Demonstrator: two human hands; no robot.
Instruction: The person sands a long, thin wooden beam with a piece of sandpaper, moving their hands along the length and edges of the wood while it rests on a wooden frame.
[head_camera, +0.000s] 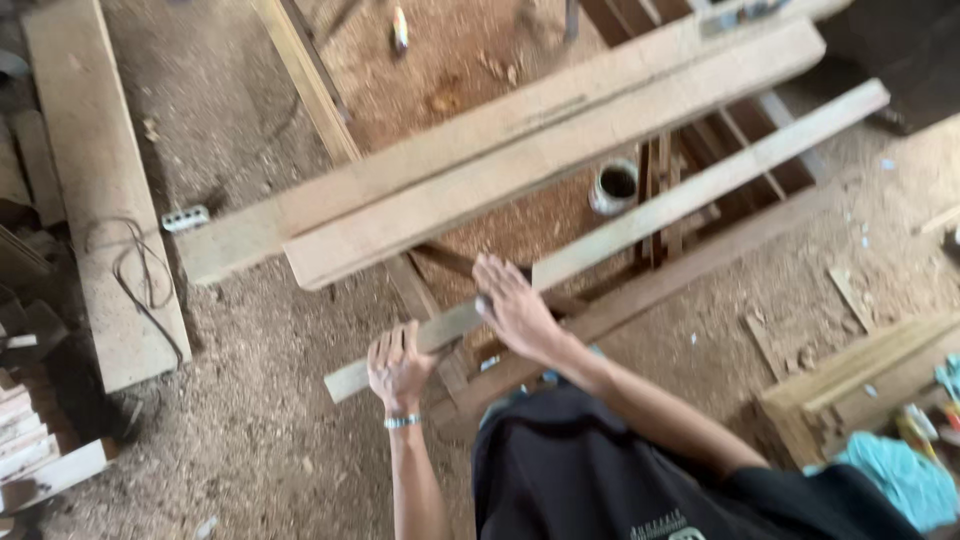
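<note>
Here, long wooden slat (610, 235) under both hands, left hand (398, 367) grip open, right hand (512, 305) flat.

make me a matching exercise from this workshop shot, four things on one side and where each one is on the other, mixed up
Things:
1. left hand
2. right hand
3. small round can
4. black cable

Places:
A. on the wide plank at far left
B. on the sawdust floor, under the stacked planks
C. at the near end of the long thin slat
D. further up the same slat, fingers spread on it

Pairs: 1-C, 2-D, 3-B, 4-A
</note>
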